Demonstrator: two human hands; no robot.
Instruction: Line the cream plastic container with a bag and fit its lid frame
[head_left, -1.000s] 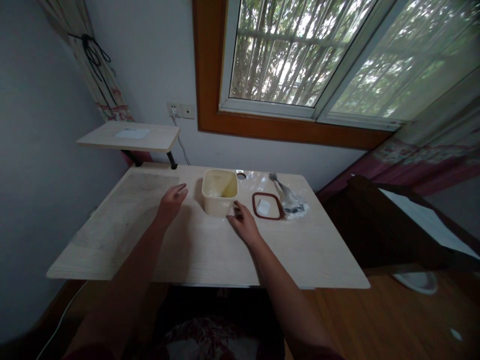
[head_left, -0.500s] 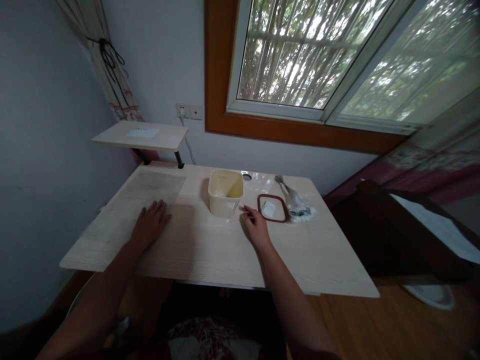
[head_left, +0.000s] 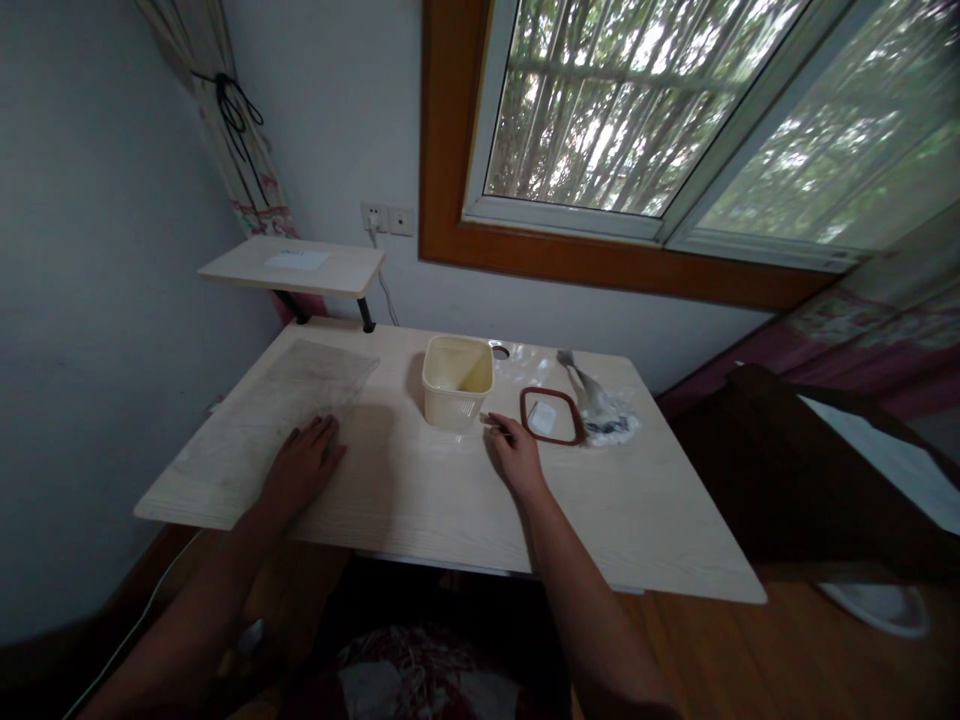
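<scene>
My left hand (head_left: 302,466) lies flat on the light wooden table (head_left: 420,500), fingers stretched out, holding nothing, well to the left of a cream square plastic container (head_left: 457,381). My right hand (head_left: 514,455) rests on the table just to the right of and nearer than that container, its fingers loosely curled, thumb and forefinger close together near the container's base. Whether anything is pinched there is too small to tell. A brown-rimmed lid (head_left: 551,416) lies just right of the right hand.
A crumpled clear plastic bag with a metal utensil (head_left: 600,408) lies beside the lid. A small raised shelf (head_left: 292,266) stands at the table's back left. A window is behind; a dark piece of furniture (head_left: 810,480) stands to the right.
My left hand drew back from near the container and came down flat on the table to the left. The right hand stayed by the container. The view shifted slightly.
</scene>
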